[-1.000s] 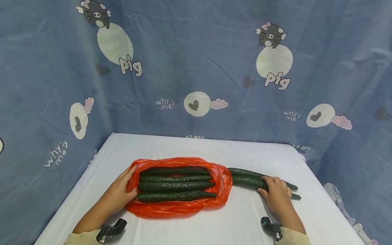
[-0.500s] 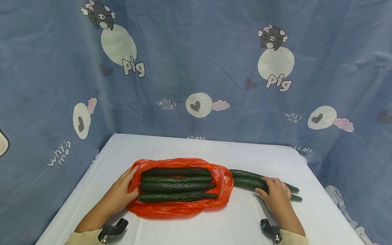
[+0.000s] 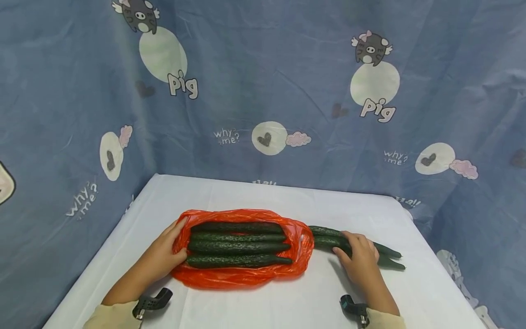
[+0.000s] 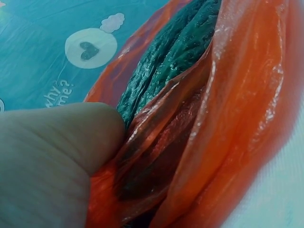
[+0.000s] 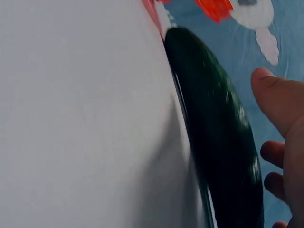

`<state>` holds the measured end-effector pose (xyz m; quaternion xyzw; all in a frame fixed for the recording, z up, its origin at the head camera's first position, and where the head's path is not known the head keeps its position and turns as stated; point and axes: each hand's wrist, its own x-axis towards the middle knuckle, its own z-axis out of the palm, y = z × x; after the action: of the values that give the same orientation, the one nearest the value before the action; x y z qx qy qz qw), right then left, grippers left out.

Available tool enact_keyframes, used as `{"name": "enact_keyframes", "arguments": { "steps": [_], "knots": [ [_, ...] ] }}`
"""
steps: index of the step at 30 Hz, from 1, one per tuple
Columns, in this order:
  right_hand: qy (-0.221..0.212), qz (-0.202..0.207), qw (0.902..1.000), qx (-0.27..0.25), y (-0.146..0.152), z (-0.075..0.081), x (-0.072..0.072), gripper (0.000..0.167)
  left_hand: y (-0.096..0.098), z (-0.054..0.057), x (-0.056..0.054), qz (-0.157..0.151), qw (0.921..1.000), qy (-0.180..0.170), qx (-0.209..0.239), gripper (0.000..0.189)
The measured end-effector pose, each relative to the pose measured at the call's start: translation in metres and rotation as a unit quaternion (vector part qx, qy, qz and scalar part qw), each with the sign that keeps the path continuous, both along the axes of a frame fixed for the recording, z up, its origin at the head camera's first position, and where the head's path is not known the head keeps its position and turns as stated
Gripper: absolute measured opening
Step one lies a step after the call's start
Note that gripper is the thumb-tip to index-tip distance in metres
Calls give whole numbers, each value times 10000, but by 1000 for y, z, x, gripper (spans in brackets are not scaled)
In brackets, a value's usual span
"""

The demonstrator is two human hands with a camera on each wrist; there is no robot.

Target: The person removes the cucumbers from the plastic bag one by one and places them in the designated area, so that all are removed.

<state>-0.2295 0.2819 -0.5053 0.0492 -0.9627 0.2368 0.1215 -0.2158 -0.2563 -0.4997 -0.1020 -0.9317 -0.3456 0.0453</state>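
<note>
Several dark green cucumbers lie side by side in the mouth of a red plastic bag. My left hand holds the bag's left end, fingers at the far corner and thumb over the rim beside the cucumbers. To the right of the bag, two more cucumbers rest on the table, their left ends right at the bag's edge. My right hand hovers over them and hides their middles. In the right wrist view its thumb and fingertips stand apart from the nearer cucumber.
A white cloth covers the table. Blue patterned fabric hangs behind it and along both sides. Each wrist wears a black camera mount, the left one close to the table's front.
My right hand has slid left along the two cucumbers toward the bag, uncovering more of their right ends. The left hand stays on the bag. The head view has shifted slightly.
</note>
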Motion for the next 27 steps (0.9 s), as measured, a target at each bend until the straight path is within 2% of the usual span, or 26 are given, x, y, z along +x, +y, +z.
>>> {"name": "enact_keyframes", "arguments": {
  "steps": [11,20,27],
  "knots": [
    [1008,634,9928,-117,-42,6,5,61,-1,6,-5,-79,9999,-22,58,90],
    [1037,1205,9872,-148,-76,12,13,64,0,-2,-2,-10,9999,-118,23,91],
    [821,1690,9820,-218,-112,14,16,64,-2,-2,-1,13,9999,-107,15,91]
  ]
}}
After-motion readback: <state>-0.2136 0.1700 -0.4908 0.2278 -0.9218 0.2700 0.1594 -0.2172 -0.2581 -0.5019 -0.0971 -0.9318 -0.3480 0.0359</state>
